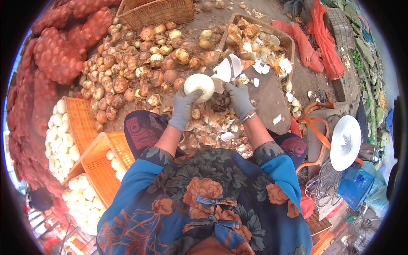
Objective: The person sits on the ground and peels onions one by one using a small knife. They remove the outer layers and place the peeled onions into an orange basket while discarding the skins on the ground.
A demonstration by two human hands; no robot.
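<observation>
A peeled white onion (199, 87) is gripped by my left hand (185, 106), which wears a grey glove, with the thumb pressed on the onion's near side. My right hand (237, 97), gloved in grey too, is closed around a small tool, probably a knife, mostly hidden by the fingers. Large pieces of white onion skin (224, 69) stand just beyond the right hand, close to the onion's right side. Below both hands, a litter of onion skins (216, 130) covers the ground between my knees. Unpeeled onions (156, 78) lie heaped ahead and to the left.
Peeled onions (60, 140) fill places beside orange plastic crates (95, 159) at left. Red mesh sacks of onions (57, 54) are stacked behind. A crate of skins (291, 52) stands ahead right. A white hat (346, 143) and coiled cord (323, 185) lie at right.
</observation>
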